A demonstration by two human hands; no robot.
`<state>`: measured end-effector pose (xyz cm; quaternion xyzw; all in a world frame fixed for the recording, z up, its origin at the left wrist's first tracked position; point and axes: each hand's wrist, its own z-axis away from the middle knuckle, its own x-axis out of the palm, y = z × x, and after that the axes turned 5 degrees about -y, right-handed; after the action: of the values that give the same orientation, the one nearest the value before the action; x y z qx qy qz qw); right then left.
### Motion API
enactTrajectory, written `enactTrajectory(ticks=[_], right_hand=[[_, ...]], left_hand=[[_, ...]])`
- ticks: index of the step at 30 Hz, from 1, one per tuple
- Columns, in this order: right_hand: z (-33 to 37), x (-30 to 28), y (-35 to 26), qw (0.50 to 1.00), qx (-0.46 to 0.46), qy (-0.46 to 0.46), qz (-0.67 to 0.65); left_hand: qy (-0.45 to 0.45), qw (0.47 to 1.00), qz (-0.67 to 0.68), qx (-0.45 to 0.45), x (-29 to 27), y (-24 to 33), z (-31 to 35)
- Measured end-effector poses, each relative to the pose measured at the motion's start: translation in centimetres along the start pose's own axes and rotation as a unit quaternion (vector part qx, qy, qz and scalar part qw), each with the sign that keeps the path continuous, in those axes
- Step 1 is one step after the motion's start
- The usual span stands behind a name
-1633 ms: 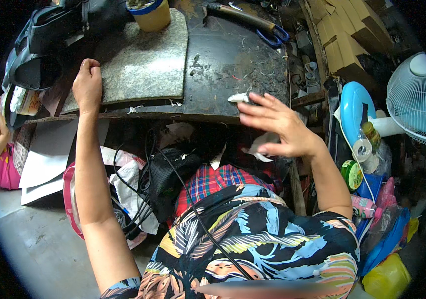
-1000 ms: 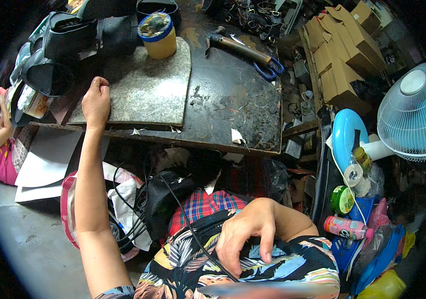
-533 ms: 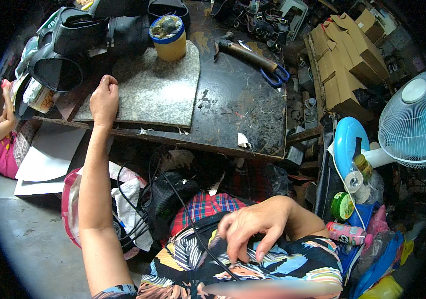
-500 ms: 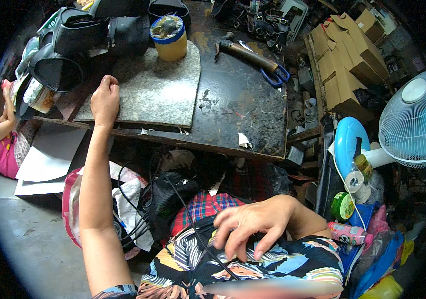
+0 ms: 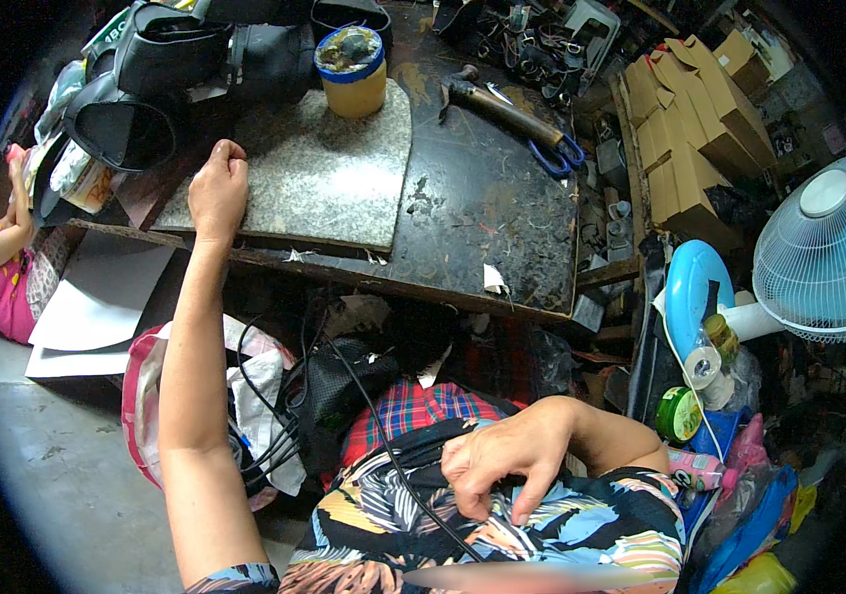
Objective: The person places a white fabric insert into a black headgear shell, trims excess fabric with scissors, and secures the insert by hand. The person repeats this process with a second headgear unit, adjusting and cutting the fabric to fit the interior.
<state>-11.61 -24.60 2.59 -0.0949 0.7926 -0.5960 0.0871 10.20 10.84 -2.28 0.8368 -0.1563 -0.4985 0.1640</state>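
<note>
My left hand is closed in a fist at the near left part of a grey speckled stone slab. Its curled fingers face away, so anything inside them is hidden. In front of my body is my right hand, its fingers bent down toward my patterned shirt. Thumb and forefinger stand apart, with the tips at the cloth and nothing visible between them. On the slab's far part stands a blue-rimmed tub of yellowish stuff. A thin black cable hangs down past my right hand.
Black pouch-like pieces crowd the dark table's far left. A hammer and blue-handled scissors lie right of the tub. A blue fan and cartons stand at right. A person in pink sits at far left.
My right hand has lowered slightly toward the shirt, and its spread fingers have drawn closer and curled. My left fist stays by the slab. The whole view has shifted a little.
</note>
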Motion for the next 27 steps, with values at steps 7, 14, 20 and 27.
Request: enactTrajectory(ticks=[7, 14, 20, 27], right_hand=[[0.2, 0.4, -0.3, 0.994, 0.034, 0.086, 0.058], [-0.7, 0.6, 0.7, 0.998, 0.039, 0.040, 0.037], [-1.5, 0.5, 1.3, 0.999, 0.032, -0.014, -0.032], [-4.7, 0.0, 2.3, 0.993, -0.080, -0.046, -0.081]], left_hand=[[-0.007, 1.000, -0.009, -0.006, 0.1, -0.1, -0.1], [0.001, 1.000, -0.006, 0.003, 0.1, -0.1, -0.1], [-0.001, 1.000, -0.013, 0.003, 0.2, -0.2, -0.1], [-0.002, 1.000, -0.009, 0.004, 0.2, -0.4, -0.1]])
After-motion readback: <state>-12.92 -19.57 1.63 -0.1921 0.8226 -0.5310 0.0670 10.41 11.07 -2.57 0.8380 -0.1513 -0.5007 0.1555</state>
